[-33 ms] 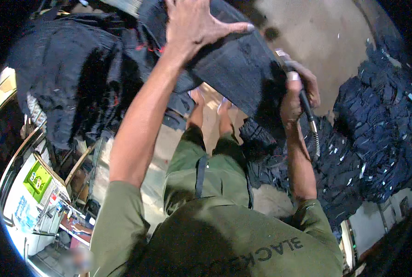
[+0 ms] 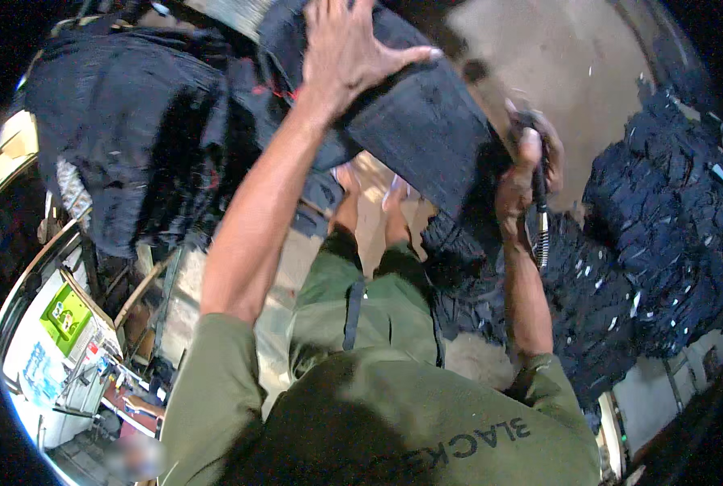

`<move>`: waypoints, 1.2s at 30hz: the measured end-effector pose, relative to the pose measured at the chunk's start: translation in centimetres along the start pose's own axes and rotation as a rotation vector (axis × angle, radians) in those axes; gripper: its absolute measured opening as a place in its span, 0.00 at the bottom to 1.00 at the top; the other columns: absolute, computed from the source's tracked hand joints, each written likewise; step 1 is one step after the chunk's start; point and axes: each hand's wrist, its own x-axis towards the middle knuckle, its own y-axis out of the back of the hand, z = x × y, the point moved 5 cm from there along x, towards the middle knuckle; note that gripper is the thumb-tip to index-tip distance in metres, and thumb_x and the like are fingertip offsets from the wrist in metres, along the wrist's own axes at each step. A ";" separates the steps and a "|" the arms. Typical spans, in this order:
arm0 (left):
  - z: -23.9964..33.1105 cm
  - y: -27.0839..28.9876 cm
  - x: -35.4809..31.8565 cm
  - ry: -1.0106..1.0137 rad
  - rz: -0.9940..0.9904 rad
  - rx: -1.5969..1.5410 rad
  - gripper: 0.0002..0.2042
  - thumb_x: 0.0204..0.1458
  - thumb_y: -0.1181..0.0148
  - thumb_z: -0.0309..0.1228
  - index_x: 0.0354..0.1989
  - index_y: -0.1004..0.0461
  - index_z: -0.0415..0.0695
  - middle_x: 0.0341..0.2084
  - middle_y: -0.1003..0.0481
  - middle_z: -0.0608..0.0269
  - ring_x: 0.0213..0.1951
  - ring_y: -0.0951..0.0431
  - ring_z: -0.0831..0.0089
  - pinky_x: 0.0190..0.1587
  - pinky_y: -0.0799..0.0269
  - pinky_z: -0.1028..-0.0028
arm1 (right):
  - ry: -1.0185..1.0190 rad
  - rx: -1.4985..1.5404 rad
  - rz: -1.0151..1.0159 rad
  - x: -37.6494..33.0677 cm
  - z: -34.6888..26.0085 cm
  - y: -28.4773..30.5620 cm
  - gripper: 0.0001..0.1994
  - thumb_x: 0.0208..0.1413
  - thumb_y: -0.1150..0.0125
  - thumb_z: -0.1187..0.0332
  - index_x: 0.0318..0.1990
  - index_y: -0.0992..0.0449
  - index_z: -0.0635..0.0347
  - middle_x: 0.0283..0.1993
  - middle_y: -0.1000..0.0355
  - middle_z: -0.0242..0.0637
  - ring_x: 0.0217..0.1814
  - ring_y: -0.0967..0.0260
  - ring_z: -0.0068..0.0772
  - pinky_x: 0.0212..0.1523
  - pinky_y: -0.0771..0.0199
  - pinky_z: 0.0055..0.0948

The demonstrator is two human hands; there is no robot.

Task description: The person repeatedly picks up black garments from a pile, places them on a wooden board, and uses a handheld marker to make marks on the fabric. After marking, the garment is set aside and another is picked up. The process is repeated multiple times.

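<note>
A dark heap of cloth spreads over the floor on the right, flecked with pale bits, and a dark draped bundle hangs in folds on the left. Between them, ahead of the person's legs, lies the dark cloth panel; what carries it I cannot tell. It should be light and soft yet fairly firm, like dense woven stuff, not fragile and unlikely to slip; a flat palm near its middle, or a pinch at an edge, should hold it well. The left hand lies on it, thumb stretched wide, fingers spread rather than gripping. Just beyond its right edge, the right hand has its fingers curled round a slim black tool, whose tip is blurred. This looks rigid and easily managed, best held by the handle, clear of its coiled end
</note>
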 end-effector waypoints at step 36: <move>8.4 0.6 -13.2 0.269 0.033 -0.053 0.29 0.44 0.19 0.54 0.43 0.23 0.46 0.34 0.16 0.51 0.37 0.13 0.54 0.40 0.19 0.58 | 0.530 -0.881 0.054 3.0 -3.3 26.2 0.15 0.65 0.29 0.65 0.55 0.21 0.61 0.59 0.21 0.44 0.58 0.23 0.40 0.62 0.25 0.39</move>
